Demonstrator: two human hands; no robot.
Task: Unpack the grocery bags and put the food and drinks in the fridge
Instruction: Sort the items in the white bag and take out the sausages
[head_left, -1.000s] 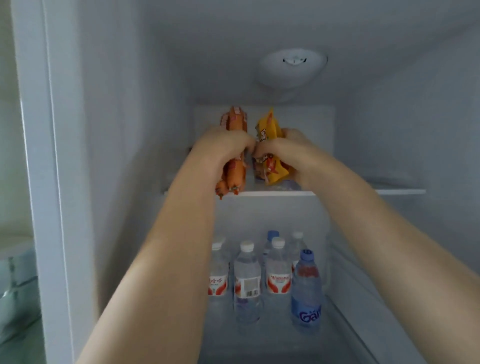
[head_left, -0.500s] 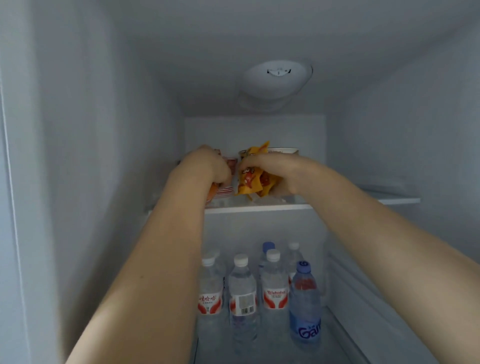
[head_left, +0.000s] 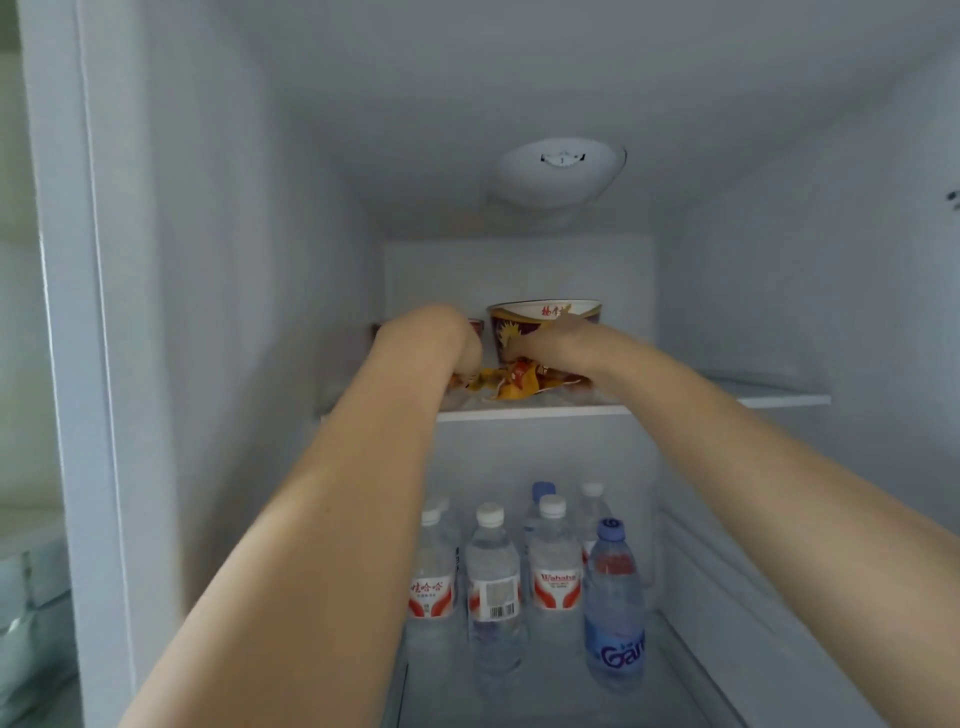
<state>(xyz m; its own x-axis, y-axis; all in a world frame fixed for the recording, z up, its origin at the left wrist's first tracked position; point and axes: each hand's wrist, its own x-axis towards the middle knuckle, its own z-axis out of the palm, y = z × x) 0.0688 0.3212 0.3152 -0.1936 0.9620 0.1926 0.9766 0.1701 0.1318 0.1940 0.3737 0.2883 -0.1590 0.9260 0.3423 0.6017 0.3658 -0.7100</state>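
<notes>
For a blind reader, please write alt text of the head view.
Both hands, left hand and right hand, lay a yellow-orange crinkled snack packet on the white upper fridge shelf, before a paper noodle bowl; clear plastic water bottles stand below.

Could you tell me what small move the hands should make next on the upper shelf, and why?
Probably let go and draw both hands back: the yellow packet already lies flat on the shelf in front of the noodle bowl.
</notes>
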